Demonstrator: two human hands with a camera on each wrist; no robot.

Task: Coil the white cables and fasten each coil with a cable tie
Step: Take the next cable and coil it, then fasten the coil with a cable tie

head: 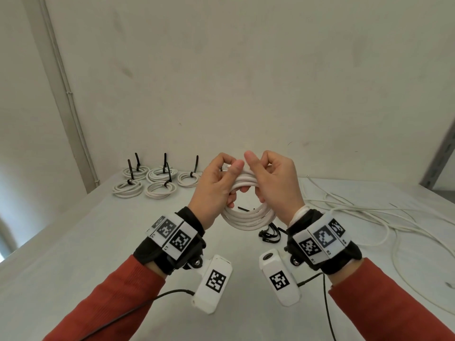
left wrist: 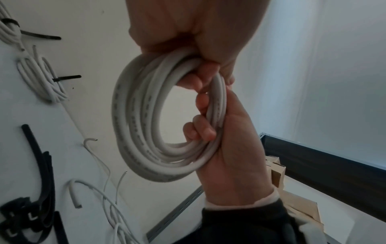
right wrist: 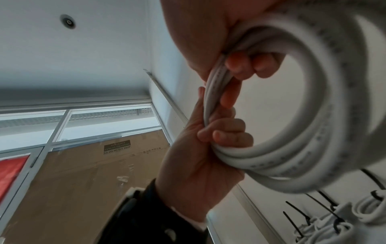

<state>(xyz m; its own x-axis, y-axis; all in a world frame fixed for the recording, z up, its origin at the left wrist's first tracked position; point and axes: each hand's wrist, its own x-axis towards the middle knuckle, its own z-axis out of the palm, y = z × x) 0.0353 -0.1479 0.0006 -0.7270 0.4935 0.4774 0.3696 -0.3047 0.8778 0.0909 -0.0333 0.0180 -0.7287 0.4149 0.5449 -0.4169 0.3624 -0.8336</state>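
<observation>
Above table (head: pixel 73 242), both hands' fingers (head: pixel 222 166) grip coil (head: pixel 248 217)

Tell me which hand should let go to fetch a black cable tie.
Probably the right hand: the loose black plastic cable ties lie below its wrist, while the left hand can hold the white round cable coil.

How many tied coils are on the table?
5, all at the far left of the table: three in the back row, two in front.
</observation>
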